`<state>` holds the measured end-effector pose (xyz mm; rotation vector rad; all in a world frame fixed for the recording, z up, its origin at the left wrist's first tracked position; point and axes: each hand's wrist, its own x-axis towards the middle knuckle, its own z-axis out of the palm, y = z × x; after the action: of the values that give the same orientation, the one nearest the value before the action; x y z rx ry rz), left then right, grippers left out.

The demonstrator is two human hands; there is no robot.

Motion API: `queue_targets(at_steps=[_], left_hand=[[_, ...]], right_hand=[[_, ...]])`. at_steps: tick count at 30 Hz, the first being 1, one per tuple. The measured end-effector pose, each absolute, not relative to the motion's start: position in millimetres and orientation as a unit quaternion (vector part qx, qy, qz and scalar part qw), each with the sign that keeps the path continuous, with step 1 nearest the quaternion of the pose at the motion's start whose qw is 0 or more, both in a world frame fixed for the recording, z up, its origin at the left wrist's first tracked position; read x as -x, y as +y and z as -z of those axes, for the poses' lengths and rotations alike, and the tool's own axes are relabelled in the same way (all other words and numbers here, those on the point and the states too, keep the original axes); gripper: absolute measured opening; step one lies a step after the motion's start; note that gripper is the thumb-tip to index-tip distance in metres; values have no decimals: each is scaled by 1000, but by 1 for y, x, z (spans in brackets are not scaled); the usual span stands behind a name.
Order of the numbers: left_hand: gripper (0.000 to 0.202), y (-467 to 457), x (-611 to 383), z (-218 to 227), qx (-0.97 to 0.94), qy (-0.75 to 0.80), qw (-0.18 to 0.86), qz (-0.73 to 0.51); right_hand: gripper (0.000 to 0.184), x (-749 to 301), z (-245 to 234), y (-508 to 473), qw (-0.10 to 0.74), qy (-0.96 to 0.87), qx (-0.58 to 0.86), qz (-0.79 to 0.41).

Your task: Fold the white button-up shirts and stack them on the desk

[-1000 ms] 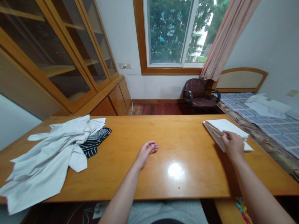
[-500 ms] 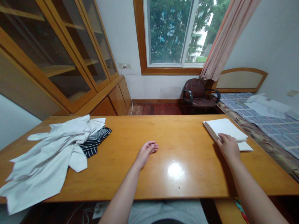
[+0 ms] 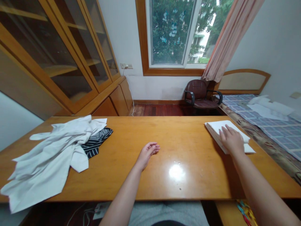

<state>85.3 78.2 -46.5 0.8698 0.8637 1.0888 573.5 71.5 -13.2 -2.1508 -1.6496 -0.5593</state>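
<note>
On the right of the table, my right hand [image 3: 232,140] rests flat on a stack of folded white cloth [image 3: 213,126], its fingers spread and gripping nothing. My left hand [image 3: 148,153] lies on its side at the middle of the table, fingers loosely bent with nothing in them. At the left, a crumpled white garment [image 3: 53,157] spreads over the table and hangs slightly past the front edge. A dark cloth with white stripes [image 3: 97,140] pokes out from beneath it.
The wooden table [image 3: 131,128] spans the view. Behind it are a glass-door cabinet [image 3: 105,91], a brown armchair [image 3: 196,92] and a window. A bed [image 3: 265,117] with more white cloth stands at the right. Colourful strips [image 3: 245,212] lie below the front edge.
My right hand has shifted from the near left edge of the folded stack onto its top, and its fingers have spread. My left hand has stayed in place.
</note>
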Motion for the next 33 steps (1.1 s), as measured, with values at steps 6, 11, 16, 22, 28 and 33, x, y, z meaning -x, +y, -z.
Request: queue_targets(at_steps=[6, 11, 16, 22, 28, 33], left_hand=[[45, 79, -84, 50, -392, 384, 682, -484], [45, 80, -84, 52, -392, 385, 681, -485], [45, 78, -84, 51, -391, 383, 681, -487], [46, 78, -84, 49, -388, 383, 681, -489], [46, 75, -83, 42, -391, 388, 680, -484], [43, 79, -37, 13, -540, 483, 529, -441]], right_hand=[[70, -581, 27, 88, 83, -579, 808, 71], [72, -581, 41, 85, 112, -573, 808, 79], [72, -581, 39, 85, 108, -570, 812, 68], [64, -566, 21, 81, 120, -580, 804, 63], [45, -497, 21, 67, 240, -685, 676, 127], [39, -441, 45, 58, 297, -750, 587, 66]])
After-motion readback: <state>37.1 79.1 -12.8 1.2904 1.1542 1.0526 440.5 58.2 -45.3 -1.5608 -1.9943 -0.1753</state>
